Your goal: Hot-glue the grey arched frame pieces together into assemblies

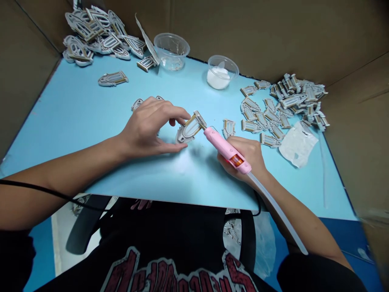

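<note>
My left hand point(152, 123) pinches a small arched piece point(192, 129), white-grey with gold edges, between thumb and fingers above the blue tabletop point(146, 178). Wrapped in my right hand point(247, 156) is a pink hot glue gun point(223, 144), with a translucent glue stick point(278, 213) trailing from its back end. The gun's nozzle meets or nearly meets the upper right end of the arched piece; actual contact is hard to make out. Partly hidden behind my left hand lie more arched pieces point(137, 104). Another such piece point(229, 127) rests just beyond the gun.
A heap of arched pieces point(100, 32) fills the back left corner; a second pile point(298, 95) sits at the right. Two clear plastic tubs point(172, 50) stand at the back, one holding white material point(218, 78). A crumpled white sheet point(298, 144) lies right. A black cable point(45, 188) crosses my left forearm.
</note>
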Demonstrator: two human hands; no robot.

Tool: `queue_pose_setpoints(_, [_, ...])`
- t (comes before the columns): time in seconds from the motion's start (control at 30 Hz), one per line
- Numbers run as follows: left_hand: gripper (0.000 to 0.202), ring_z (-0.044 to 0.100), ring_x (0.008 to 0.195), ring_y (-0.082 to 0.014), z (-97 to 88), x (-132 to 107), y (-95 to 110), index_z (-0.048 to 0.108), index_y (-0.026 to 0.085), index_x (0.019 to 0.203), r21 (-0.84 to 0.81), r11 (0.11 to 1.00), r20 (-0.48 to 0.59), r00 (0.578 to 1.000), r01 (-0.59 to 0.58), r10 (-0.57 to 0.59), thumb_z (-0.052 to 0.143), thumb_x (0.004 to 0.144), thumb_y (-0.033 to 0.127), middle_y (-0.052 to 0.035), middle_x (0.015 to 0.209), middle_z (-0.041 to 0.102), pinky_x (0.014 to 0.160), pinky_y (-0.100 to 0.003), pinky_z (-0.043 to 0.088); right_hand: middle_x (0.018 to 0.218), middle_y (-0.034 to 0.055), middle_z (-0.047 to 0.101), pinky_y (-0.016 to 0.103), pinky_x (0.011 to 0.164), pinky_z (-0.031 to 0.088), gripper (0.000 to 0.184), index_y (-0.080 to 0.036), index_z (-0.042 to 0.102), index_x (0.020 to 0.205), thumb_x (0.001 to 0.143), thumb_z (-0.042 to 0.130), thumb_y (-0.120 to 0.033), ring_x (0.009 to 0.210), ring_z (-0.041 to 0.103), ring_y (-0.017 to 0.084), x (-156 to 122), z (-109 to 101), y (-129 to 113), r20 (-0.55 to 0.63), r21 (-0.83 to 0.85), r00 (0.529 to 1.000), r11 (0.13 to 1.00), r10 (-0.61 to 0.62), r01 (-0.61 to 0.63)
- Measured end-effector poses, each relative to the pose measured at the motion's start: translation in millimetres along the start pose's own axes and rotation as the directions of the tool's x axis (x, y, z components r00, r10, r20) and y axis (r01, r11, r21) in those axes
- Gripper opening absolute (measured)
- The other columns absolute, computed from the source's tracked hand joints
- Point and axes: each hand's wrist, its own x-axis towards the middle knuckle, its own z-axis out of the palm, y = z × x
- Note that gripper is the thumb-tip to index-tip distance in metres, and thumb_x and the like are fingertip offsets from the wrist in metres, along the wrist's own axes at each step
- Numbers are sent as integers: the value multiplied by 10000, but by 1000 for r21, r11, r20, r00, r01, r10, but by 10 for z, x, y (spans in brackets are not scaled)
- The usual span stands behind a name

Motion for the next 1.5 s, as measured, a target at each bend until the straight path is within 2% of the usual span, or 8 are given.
queue_pose_setpoints(0.2, [414,689,738,-157,7,-9,8,576,244,1171,-12,999,17,999,42,-42,807,857,382,17,892,732,731,-337,493,563,-46,407,254,492,272,271,-244,327,645,787,552,-196,488,361,104,0,-3,11,19,4,1000,1000,14,-14])
queue_pose_setpoints(0.47, [392,678,723,-167,-7,-5,-2,575,264,1189,-22,999,0,999,49,-49,778,870,368,12,888,739,697,-359,467,550,-41,385,267,494,263,285,-250,299,641,787,542,-218,481,351,114,15,-21,-3,35,11,997,998,62,-62])
queue_pose_setpoints(0.63, [412,685,753,-171,-6,-20,2,576,266,1186,-37,998,44,998,56,-54,803,861,378,15,902,739,732,-358,483,558,-40,412,263,496,276,277,-247,318,642,787,549,-202,487,375,111,15,-22,-4,44,22,998,999,33,-34])
queue_pose_setpoints(0.77, [404,677,767,-154,-10,-38,-30,574,245,1208,-11,998,79,995,54,-53,766,890,405,16,934,746,741,-344,458,556,-52,369,261,491,258,286,-249,291,643,744,550,-182,481,336,106,5,-14,5,24,8,999,999,41,-41])
queue_pose_setpoints(0.97, [410,666,721,-143,-1,-13,-13,585,224,1157,-26,1000,-6,1000,10,-10,808,855,391,19,866,721,699,-334,471,564,-39,411,261,498,276,256,-247,321,640,745,547,-186,493,376,111,-7,-7,14,55,5,998,999,42,-43])
queue_pose_setpoints(1.13, [376,686,764,-160,-26,-17,7,570,286,1184,-21,996,22,996,84,-84,778,883,375,21,926,741,732,-363,454,563,-45,399,263,492,272,272,-247,317,649,756,554,-167,490,368,110,-9,-15,7,20,-14,1000,1000,20,-20])
queue_pose_setpoints(1.37, [400,683,779,-153,-21,-46,-46,569,237,1222,-43,998,77,996,42,-39,756,906,397,16,939,745,771,-367,474,544,-40,395,267,484,281,300,-249,303,633,797,553,-228,475,356,111,7,-4,-6,61,-25,997,998,55,-54])
queue_pose_setpoints(1.5, [397,692,784,-152,-24,-38,-59,574,235,1219,-22,999,94,995,36,-34,752,904,397,11,949,749,793,-363,482,538,-45,403,258,479,282,284,-244,333,623,812,543,-215,469,380,109,6,-6,-6,29,-29,999,1000,13,-12])
